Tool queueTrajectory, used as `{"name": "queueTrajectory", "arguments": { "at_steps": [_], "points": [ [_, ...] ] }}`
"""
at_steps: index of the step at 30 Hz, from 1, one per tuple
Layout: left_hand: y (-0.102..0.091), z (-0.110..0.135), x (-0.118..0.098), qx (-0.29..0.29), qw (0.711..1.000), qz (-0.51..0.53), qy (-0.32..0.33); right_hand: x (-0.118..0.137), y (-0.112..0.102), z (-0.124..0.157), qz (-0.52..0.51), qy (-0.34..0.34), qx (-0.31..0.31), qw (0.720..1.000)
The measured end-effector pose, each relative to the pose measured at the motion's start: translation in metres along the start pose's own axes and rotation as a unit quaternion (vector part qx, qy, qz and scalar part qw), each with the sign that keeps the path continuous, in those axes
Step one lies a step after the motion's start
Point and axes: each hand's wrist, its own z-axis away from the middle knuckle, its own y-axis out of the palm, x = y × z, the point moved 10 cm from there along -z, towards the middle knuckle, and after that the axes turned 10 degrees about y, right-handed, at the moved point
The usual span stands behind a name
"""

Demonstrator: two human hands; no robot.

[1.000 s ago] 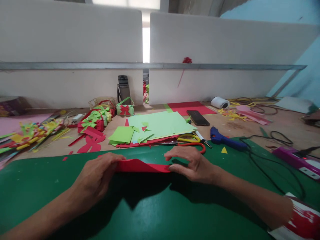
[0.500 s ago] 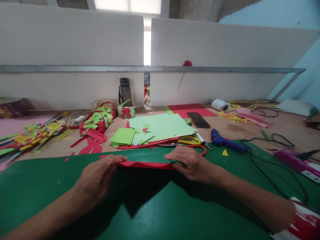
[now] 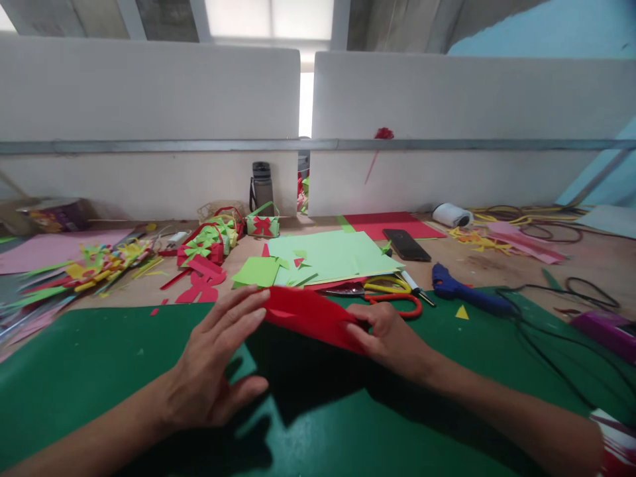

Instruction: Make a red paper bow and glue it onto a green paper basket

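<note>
A piece of red paper (image 3: 308,318) is held up over the green mat (image 3: 318,437), its face tilted toward me and its shadow falling below. My right hand (image 3: 390,338) pinches its right end between thumb and fingers. At the left end, the fingertips of my left hand (image 3: 213,364) lie against the paper's edge, with the thumb spread well away below. Just behind my right hand lie scissors (image 3: 410,306) with red and yellow handles. Beyond the paper rest light green sheets (image 3: 332,255) and smaller green squares (image 3: 257,271).
A blue glue gun (image 3: 467,291) with a black cord lies at right, near a purple power strip (image 3: 603,338). A phone (image 3: 406,245), red paper bow cutouts (image 3: 201,281), small paper baskets (image 3: 201,245) and a bottle (image 3: 262,189) stand or lie farther back.
My left hand has released its pinch and opened, thumb dropping away. The red paper has tipped to show more of its face, its right end now lower. The view has shifted slightly left and up.
</note>
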Motion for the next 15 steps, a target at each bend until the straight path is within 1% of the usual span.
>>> {"name": "queueTrajectory", "arguments": {
  "at_steps": [2,3,5,6,7,8,10,11,13,15],
  "points": [
    [0.006,0.002,-0.004,0.017,1.0,-0.014,0.019,-0.005,-0.002,0.0,-0.012,0.033,0.0,0.999],
    [0.009,0.003,-0.003,0.017,1.0,-0.021,0.014,-0.006,-0.002,0.0,-0.017,0.044,0.003,0.999],
    [0.011,0.006,0.0,-0.002,1.0,-0.027,-0.001,-0.008,-0.002,0.001,-0.026,0.062,0.006,0.998],
    [0.013,0.006,-0.001,-0.008,1.0,-0.023,0.001,-0.009,-0.002,0.0,-0.029,0.073,0.005,0.997],
    [0.014,0.005,-0.003,-0.009,1.0,-0.014,0.013,-0.011,-0.002,0.0,-0.034,0.084,0.003,0.996],
    [0.017,0.003,-0.007,0.004,1.0,0.003,0.03,-0.014,-0.003,-0.001,-0.037,0.097,0.0,0.995],
    [0.027,-0.001,-0.017,0.06,0.995,0.045,0.066,-0.024,-0.004,-0.004,-0.041,0.124,-0.002,0.991],
    [0.033,-0.001,-0.021,0.094,0.991,0.063,0.073,-0.031,-0.004,-0.005,-0.04,0.137,0.0,0.99],
    [0.042,0.0,-0.025,0.157,0.981,0.084,0.072,-0.043,-0.003,-0.007,-0.025,0.157,0.005,0.987],
    [0.05,0.005,-0.026,0.207,0.972,0.093,0.058,-0.052,-0.004,-0.008,0.004,0.164,0.002,0.986]
  ]
}}
